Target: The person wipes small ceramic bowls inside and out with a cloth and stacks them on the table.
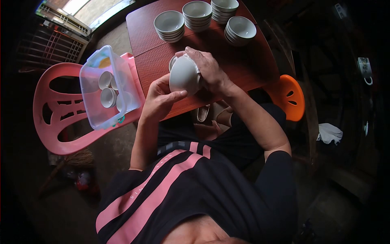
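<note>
A white bowl (183, 76) is held tilted on its side above the near edge of the table, its smooth outer wall facing me. My left hand (158, 99) grips it from the left, with the thumb along its lower side. On the right, my right hand (209, 71) is closed around the bowl's edge, pressing a crumpled white cloth (196, 65) against it. Most of that cloth is hidden under the fingers. Beyond my hands stand stacks of white bowls (169, 23) on the reddish-brown table (154, 61).
To the left, a clear plastic bin (87, 95) with several small white bowls (106, 97) sits on a pink chair (44, 118). An orange stool (293, 99) is at the table's right side. A white rag (330, 133) lies farther right.
</note>
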A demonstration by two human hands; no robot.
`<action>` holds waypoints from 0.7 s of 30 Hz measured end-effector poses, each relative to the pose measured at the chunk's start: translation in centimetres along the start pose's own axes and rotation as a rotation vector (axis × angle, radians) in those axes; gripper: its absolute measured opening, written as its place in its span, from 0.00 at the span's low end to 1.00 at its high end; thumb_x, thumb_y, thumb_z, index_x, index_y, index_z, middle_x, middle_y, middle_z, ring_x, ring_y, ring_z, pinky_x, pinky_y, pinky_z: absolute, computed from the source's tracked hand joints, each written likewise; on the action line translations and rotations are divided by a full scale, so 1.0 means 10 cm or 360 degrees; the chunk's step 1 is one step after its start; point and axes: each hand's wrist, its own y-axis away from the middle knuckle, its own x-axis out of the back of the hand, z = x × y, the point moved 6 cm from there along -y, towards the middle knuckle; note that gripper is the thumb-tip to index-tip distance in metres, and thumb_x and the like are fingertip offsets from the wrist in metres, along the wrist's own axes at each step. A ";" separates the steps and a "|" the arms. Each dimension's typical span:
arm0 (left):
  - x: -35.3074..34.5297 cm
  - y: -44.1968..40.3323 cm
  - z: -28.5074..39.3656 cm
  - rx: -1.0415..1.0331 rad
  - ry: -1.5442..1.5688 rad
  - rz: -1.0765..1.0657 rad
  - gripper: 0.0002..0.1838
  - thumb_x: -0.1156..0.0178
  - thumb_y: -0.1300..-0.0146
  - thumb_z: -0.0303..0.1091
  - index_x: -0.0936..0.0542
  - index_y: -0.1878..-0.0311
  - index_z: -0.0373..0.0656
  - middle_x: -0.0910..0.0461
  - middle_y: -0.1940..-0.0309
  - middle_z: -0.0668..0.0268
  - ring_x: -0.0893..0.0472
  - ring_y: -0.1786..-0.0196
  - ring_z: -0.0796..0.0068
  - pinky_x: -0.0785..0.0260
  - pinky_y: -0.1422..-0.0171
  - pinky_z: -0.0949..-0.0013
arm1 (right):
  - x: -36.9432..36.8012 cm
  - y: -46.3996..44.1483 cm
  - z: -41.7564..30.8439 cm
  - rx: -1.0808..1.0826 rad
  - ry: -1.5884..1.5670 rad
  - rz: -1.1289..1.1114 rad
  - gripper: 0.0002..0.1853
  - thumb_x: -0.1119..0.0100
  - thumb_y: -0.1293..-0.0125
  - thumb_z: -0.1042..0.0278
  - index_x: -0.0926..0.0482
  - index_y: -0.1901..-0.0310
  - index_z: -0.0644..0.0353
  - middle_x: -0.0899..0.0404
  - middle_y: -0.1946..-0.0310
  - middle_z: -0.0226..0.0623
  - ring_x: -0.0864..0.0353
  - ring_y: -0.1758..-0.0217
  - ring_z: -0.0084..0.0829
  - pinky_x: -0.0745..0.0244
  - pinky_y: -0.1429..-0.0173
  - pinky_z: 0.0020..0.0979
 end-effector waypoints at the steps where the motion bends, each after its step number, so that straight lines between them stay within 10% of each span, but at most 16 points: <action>1: 0.00 0.00 -0.01 -0.0049 0.0086 0.0011 0.22 0.36 0.44 0.26 0.27 0.47 0.33 0.22 0.53 0.62 0.23 0.51 0.75 0.30 0.45 0.71 | -0.03 0.05 -0.16 0.0606 0.0604 0.0114 0.18 0.57 0.31 0.60 0.27 0.50 0.66 0.22 0.54 0.47 0.19 0.55 0.42 0.23 0.52 0.34; 3: 0.03 0.00 -0.05 -0.0098 0.0172 0.0025 0.23 0.36 0.44 0.26 0.29 0.46 0.32 0.23 0.52 0.61 0.22 0.51 0.73 0.30 0.45 0.71 | -0.31 0.23 -0.51 0.1479 0.1482 0.0208 0.19 0.53 0.34 0.59 0.25 0.49 0.63 0.24 0.49 0.47 0.23 0.47 0.47 0.29 0.43 0.38; 4: 0.06 0.01 -0.06 -0.0119 0.0381 0.0007 0.24 0.37 0.44 0.26 0.30 0.45 0.32 0.23 0.52 0.61 0.22 0.51 0.72 0.29 0.45 0.70 | -0.36 0.26 -0.52 0.0942 0.1308 0.0194 0.19 0.48 0.36 0.57 0.23 0.50 0.60 0.25 0.47 0.42 0.29 0.39 0.44 0.44 0.32 0.47; 7: 0.19 0.02 -0.12 -0.0178 0.0428 -0.0070 0.26 0.38 0.44 0.24 0.34 0.42 0.31 0.25 0.50 0.57 0.22 0.49 0.69 0.28 0.45 0.69 | -0.65 0.43 -0.50 0.1362 0.1800 0.0003 0.18 0.45 0.39 0.58 0.21 0.50 0.56 0.24 0.46 0.36 0.32 0.36 0.37 0.59 0.28 0.51; 9: 0.10 0.02 -0.09 -0.0208 0.0687 0.0010 0.26 0.38 0.45 0.23 0.33 0.43 0.31 0.25 0.50 0.57 0.23 0.48 0.69 0.30 0.43 0.67 | -0.53 0.34 -0.49 0.1235 0.1766 0.0140 0.18 0.45 0.39 0.59 0.22 0.50 0.57 0.24 0.47 0.35 0.32 0.36 0.37 0.60 0.28 0.51; 12: 0.03 0.00 -0.09 -0.0157 0.0358 0.0044 0.26 0.37 0.46 0.22 0.32 0.43 0.31 0.24 0.51 0.57 0.24 0.47 0.68 0.32 0.39 0.64 | -0.24 0.16 -0.37 0.1120 0.1703 0.0319 0.18 0.47 0.39 0.61 0.23 0.50 0.60 0.22 0.52 0.43 0.23 0.46 0.43 0.34 0.40 0.46; 15: 0.02 0.02 -0.08 -0.0202 0.0344 0.0050 0.27 0.37 0.47 0.21 0.32 0.43 0.31 0.24 0.50 0.57 0.24 0.46 0.67 0.35 0.37 0.62 | 0.09 -0.05 0.05 -0.0231 0.0001 -0.0008 0.20 0.61 0.30 0.59 0.23 0.55 0.67 0.20 0.62 0.46 0.19 0.61 0.31 0.27 0.54 0.27; 16: 0.02 0.02 -0.07 -0.0254 0.0334 0.0043 0.27 0.37 0.46 0.21 0.33 0.43 0.31 0.25 0.50 0.57 0.24 0.46 0.67 0.35 0.37 0.62 | 0.13 -0.08 0.10 0.0044 0.0170 -0.0011 0.23 0.67 0.29 0.57 0.24 0.56 0.66 0.21 0.59 0.52 0.19 0.62 0.45 0.28 0.56 0.36; 21: 0.04 0.01 0.02 -0.0281 0.0371 0.0047 0.27 0.38 0.45 0.23 0.34 0.42 0.31 0.26 0.47 0.56 0.25 0.44 0.66 0.35 0.37 0.62 | -0.14 0.19 -0.36 0.0802 0.0896 0.0349 0.21 0.59 0.31 0.59 0.26 0.50 0.70 0.25 0.51 0.52 0.25 0.47 0.48 0.33 0.40 0.36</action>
